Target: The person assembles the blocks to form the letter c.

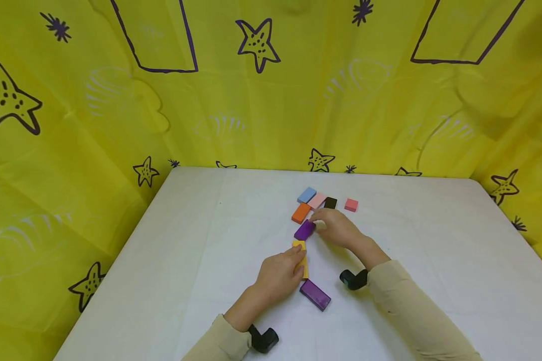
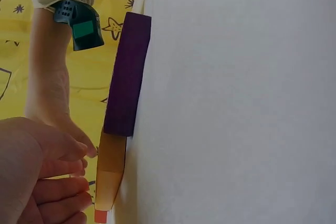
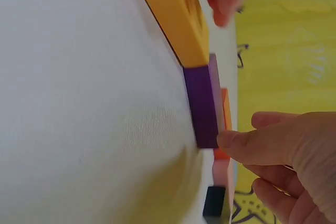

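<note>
A bent line of coloured blocks lies on the white table. My left hand (image 1: 277,275) is over the yellow block (image 1: 304,268), its fingertips just above the top; the right wrist view shows a small gap between them. Beyond it lies a small purple block (image 3: 202,108), and the thumb of my right hand (image 3: 289,150) touches its far end. The other fingers of that hand are loosely bent, clear of the block. Closest to me, a longer purple block (image 1: 315,295) meets the yellow one's near end; it also shows as a dark purple block (image 2: 127,74) in the left wrist view.
Past the small purple block lie an orange block (image 1: 301,213), a light blue block (image 1: 306,195), a pink block (image 1: 317,201) and a black block (image 1: 330,203). A coral-red block (image 1: 351,205) sits apart to their right. Yellow patterned cloth (image 1: 271,110) hangs behind the table (image 1: 235,215).
</note>
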The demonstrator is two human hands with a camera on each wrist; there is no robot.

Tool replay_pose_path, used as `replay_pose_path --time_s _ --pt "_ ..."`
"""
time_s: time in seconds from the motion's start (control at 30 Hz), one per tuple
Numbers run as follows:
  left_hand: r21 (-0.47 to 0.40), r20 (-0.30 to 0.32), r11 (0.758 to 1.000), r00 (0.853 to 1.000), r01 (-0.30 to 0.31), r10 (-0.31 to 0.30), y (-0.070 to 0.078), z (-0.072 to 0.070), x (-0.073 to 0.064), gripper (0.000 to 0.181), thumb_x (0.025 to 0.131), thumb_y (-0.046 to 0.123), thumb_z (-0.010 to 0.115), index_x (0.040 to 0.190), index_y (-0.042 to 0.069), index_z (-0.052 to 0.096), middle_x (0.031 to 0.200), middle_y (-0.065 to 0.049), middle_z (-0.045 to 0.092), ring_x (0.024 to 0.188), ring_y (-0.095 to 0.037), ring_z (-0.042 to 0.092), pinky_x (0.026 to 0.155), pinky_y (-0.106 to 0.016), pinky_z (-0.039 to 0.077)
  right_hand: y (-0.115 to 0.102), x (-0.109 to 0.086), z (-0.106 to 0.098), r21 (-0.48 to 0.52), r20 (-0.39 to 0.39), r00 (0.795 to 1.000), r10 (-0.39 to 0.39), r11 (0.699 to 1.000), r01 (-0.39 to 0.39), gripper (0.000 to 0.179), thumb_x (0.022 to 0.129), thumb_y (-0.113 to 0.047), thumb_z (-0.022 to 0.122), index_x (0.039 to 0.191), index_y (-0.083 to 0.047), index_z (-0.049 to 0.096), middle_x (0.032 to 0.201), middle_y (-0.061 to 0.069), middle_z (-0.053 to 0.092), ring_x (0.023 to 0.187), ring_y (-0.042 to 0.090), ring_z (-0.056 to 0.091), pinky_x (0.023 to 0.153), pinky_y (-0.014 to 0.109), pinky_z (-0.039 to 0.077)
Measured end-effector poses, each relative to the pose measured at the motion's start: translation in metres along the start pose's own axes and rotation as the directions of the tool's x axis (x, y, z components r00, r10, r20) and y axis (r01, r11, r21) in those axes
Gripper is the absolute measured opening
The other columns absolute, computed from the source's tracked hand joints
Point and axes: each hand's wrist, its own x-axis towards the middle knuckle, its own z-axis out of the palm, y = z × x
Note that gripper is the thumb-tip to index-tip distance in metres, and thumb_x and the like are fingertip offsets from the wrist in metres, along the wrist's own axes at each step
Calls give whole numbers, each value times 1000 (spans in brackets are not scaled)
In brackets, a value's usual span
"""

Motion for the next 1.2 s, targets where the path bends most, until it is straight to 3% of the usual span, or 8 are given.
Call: replay_pose_path --time_s 0.1,0.23,0.37,0.5,0.7,0.9,1.0,1.2 --pt "-14 19 1000 1000 -14 14 0 -1 -2 35 88 21 58 119 7 62 124 -6 57 111 -17 55 80 -31 49 9 -3 -4 29 -21 997 72 997 -71 26 80 4 65 105 1 65 107 14 63 106 34 54 91 48 40" --pt "-26 34 999 999 -38 39 0 -2 -3 35 89 21 58 121 7 62 125 -6 56 113 -16 53 82 -31 48 20 -3 -12 38 -55 994 92 995 -90 28 79 6 64 108 3 64 109 17 62 107 35 53 91 49 40" --pt "-42 80 993 991 -107 110 2 -4 -5 36 90 23 57 123 8 60 127 -5 55 115 -14 51 85 -30 47 30 0 -17 27 -71 991 116 993 -114 31 80 8 62 111 6 62 112 21 60 111 38 50 94 51 37" --pt "-34 155 979 967 -201 204 8 -6 -11 38 91 26 55 125 9 58 130 -4 52 118 -11 48 87 -27 45 39 5 -19 -35 -65 989 132 990 -134 35 79 11 60 114 6 61 116 23 57 113 40 48 95 51 35" --pt "56 247 935 912 -349 326 17 -11 -20 36 91 26 55 124 12 59 130 1 53 117 -6 47 85 -23 45 46 12 -18 -115 -51 995 82 990 -87 35 75 17 57 108 6 64 115 23 58 112 40 49 95 49 36" --pt "107 328 895 865 -433 379 28 -16 -27 39 89 31 56 124 15 60 129 4 53 118 -4 45 88 -20 42 50 14 -14 -166 -5 999 52 985 -52 31 78 14 58 107 5 65 114 21 59 111 39 50 93 49 38" --pt "97 373 900 854 -425 364 31 -17 -28 41 90 32 54 126 15 58 131 4 51 120 -2 43 90 -20 40 50 14 -15 -179 4 999 41 983 -40 32 78 15 56 108 5 65 114 21 59 112 39 50 92 50 39" --pt "93 395 906 851 -413 347 32 -17 -29 42 89 32 55 127 14 57 132 4 50 121 -2 42 90 -19 40 51 15 -14 -185 22 1000 15 983 -10 34 79 15 55 110 4 64 116 19 59 113 37 50 94 48 38"
